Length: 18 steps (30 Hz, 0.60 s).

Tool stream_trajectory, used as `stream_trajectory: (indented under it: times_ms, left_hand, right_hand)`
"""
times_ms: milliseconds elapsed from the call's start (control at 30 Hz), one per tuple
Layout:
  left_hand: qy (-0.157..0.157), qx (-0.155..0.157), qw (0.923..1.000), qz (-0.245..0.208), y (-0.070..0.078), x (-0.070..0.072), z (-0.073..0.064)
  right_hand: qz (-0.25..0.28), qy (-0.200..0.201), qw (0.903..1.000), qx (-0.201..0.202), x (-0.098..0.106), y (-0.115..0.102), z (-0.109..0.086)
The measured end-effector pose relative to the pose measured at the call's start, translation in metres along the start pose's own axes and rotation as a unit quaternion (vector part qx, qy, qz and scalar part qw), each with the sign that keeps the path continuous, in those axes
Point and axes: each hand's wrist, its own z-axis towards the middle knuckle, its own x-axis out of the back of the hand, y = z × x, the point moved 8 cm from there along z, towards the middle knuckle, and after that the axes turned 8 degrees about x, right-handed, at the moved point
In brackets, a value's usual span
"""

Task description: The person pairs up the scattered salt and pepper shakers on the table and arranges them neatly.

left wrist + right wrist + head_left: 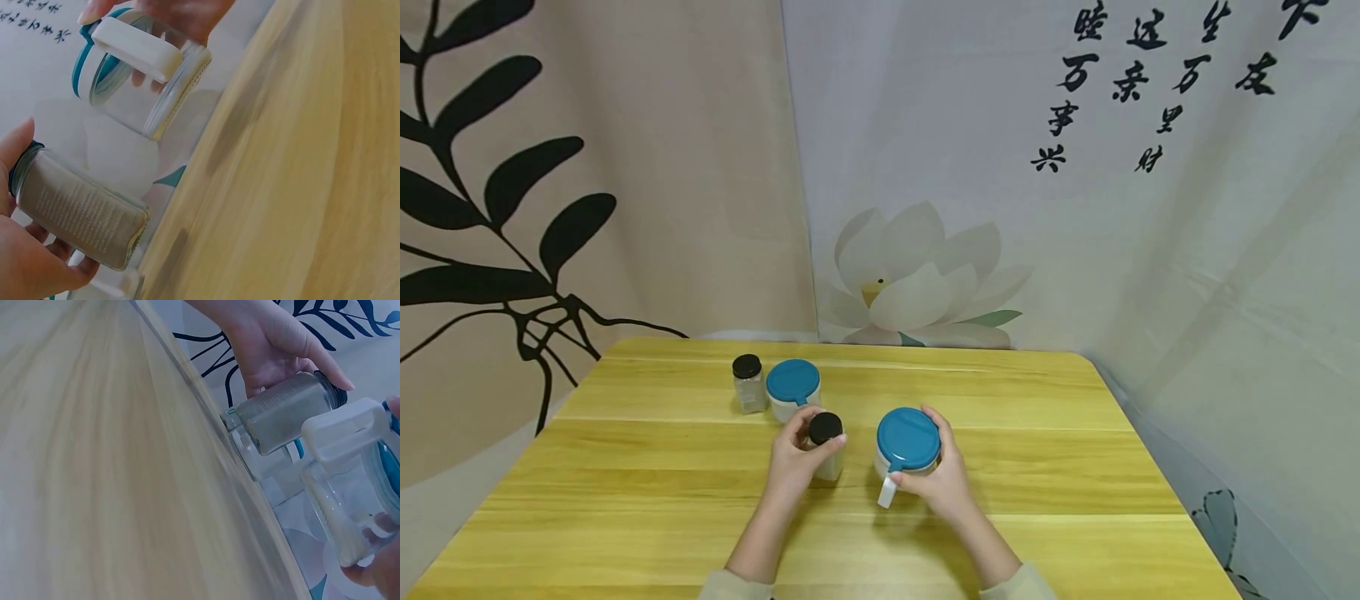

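Observation:
In the head view my left hand (793, 458) grips a small glass spice jar (829, 468) with a black lid, thumb and fingers round its upper part. The left wrist view shows this spice jar (81, 209) filled with greyish powder, with printed text on its side. To its right, my right hand (943, 479) holds a clear glass seasoning jar (908, 437) with a blue lid and a white handle. A little pale content lies at the bottom of this seasoning jar (350, 500). Both jars look raised slightly above the table, upright and apart.
Behind my left hand stand another black-lidded spice jar (749, 387) and a second blue-lidded seasoning jar (792, 385), side by side. They are on a wooden table (1075, 483). A printed curtain (925, 125) hangs behind the table's far edge.

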Motion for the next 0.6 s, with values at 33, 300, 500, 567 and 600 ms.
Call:
stream_trajectory:
  times_ms: [33,300,500,567,600]
  left_hand:
    - [0.001,0.003,1.0,0.002,-0.001,-0.001,0.0]
    - [0.003,0.011,0.9999,0.001,-0.004,-0.007,-0.001]
    - [0.012,0.011,0.9999,-0.003,-0.004,-0.011,-0.003]
    - [0.014,0.009,0.9999,-0.005,-0.004,-0.013,-0.003]
    - [0.014,0.008,0.9998,-0.007,-0.004,-0.014,-0.003]
  right_hand:
    - [-0.002,0.0,1.0,-0.001,0.001,0.0,0.0]
    - [-0.005,-0.006,1.0,-0.001,0.01,-0.001,-0.001]
    - [-0.007,-0.008,0.9999,-0.011,0.018,0.003,-0.003]
    - [-0.004,-0.011,0.9999,-0.01,0.02,0.005,-0.004]
    - [-0.002,-0.011,0.9999,-0.008,0.021,0.006,-0.005]
